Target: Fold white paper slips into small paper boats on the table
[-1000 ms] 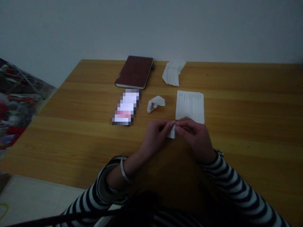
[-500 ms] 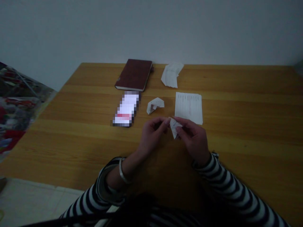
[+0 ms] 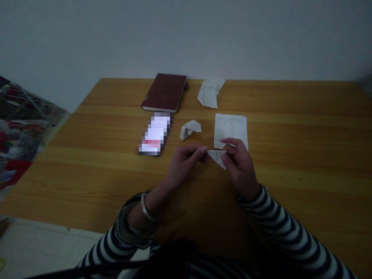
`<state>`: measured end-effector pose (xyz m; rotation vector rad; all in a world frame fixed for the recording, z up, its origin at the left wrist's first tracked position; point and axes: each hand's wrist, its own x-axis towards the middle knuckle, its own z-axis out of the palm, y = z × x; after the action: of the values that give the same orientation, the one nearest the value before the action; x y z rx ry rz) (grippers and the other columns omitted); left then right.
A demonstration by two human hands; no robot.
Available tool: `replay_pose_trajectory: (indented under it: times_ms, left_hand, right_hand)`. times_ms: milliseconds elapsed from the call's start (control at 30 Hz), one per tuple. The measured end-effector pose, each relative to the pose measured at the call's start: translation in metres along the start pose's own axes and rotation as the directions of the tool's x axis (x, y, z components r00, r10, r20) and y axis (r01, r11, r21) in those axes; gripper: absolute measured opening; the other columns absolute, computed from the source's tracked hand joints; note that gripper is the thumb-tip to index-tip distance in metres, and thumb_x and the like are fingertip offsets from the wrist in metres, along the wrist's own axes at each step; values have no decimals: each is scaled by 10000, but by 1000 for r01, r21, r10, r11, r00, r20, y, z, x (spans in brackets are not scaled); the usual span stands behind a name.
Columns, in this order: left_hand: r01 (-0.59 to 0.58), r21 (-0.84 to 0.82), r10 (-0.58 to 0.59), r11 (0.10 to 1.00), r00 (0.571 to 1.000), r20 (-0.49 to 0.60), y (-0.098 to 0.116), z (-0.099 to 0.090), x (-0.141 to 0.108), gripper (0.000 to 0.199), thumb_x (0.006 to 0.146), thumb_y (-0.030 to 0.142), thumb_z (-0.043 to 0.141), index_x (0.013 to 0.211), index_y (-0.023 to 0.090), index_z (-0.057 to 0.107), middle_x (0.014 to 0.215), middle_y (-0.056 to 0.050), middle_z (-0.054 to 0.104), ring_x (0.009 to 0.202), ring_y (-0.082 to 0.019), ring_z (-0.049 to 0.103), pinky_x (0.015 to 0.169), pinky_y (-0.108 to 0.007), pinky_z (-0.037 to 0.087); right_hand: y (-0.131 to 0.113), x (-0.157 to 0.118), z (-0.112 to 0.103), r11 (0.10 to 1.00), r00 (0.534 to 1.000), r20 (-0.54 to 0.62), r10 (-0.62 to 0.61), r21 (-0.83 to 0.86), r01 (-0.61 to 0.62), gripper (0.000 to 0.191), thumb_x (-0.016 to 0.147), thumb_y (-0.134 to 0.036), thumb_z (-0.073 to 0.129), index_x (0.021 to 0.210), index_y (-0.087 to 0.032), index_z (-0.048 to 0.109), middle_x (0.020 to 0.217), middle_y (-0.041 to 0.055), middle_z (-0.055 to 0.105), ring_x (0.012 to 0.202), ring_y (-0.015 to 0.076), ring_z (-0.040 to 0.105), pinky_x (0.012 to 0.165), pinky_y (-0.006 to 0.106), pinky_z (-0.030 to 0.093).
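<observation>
A small triangle of folded paper, white with print on it, is held up between my two hands above the wooden table. My left hand pinches its left corner between thumb and fingers. On its right side, my right hand grips it with the thumb and bent fingers, the index finger raised and stretched forward. Just beyond my right hand lies a stack of printed paper sheets, its near edge partly covered by the fingers. A folded paper piece made of joined parts rests beyond my left hand.
A phone with a lit, blurred screen lies to the left. Behind it sits a dark red notebook. Several folded papers lie fanned near the wall. The table's left edge borders cluttered items on the floor side.
The folded paper has turned so its long edge now lies level on top. My right index finger has lifted off it and extended forward. Other things stay in place.
</observation>
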<state>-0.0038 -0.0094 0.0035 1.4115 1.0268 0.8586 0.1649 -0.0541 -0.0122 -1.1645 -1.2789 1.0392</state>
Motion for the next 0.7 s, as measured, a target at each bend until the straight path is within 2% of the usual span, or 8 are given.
replay_pose_trajectory:
  times_ms: [100,233,400,467,600,633,700]
  left_hand:
    - [27,65,-27,998,1000,5,0,-1,1,303,876,371,637,695,139,708,632,-36,690,586,-101,607,583,-206,487]
    - [74,107,-77,992,997,29,-2,1,2,355,889,395,610,651,139,672,584,-21,654,531,-97,566,533,-203,450]
    - [34,212,-19,977,997,-74,-4,6,-1,403,910,404,579,598,151,604,531,3,584,501,-91,517,503,-201,398]
    - [35,234,-23,972,998,-55,-5,6,-1,431,932,418,536,601,151,606,535,0,582,507,-93,512,497,-205,383]
    - [32,273,-70,962,989,129,-6,3,-1,433,937,431,510,643,141,641,537,3,573,501,-95,480,471,-210,336]
    - [29,281,-72,959,987,145,-6,3,-1,420,926,430,531,640,142,640,529,8,563,497,-95,469,467,-211,325]
    - [22,289,-54,957,993,101,-6,2,0,416,910,428,560,608,148,618,515,14,545,494,-93,455,466,-214,314]
  right_hand:
    - [0,-1,-1,996,999,22,-37,-87,38,278,933,-209,478,1208,-223,436,729,-29,462,599,147,443,576,304,387]
    - [0,-3,1,974,995,8,-97,-205,97,288,935,-198,468,1217,-226,416,740,-22,465,630,159,484,614,320,425]
    - [1,-1,1,974,995,-41,-89,-211,78,284,932,-222,481,1207,-232,411,744,-21,451,611,160,489,596,320,428]
    - [2,1,-1,973,997,6,-78,-216,78,307,931,-224,483,1227,-232,404,727,-24,447,605,164,483,589,321,420]
    - [3,4,-5,979,979,205,-21,-193,61,348,937,-240,491,1270,-223,395,708,-24,480,617,167,484,601,319,416]
    - [4,4,-5,987,974,226,-4,-153,39,365,944,-262,491,1291,-227,383,713,-26,485,614,162,477,592,310,413]
    - [5,5,-7,998,977,213,12,-59,0,367,970,-325,461,1315,-231,377,721,-30,489,610,150,468,581,293,411]
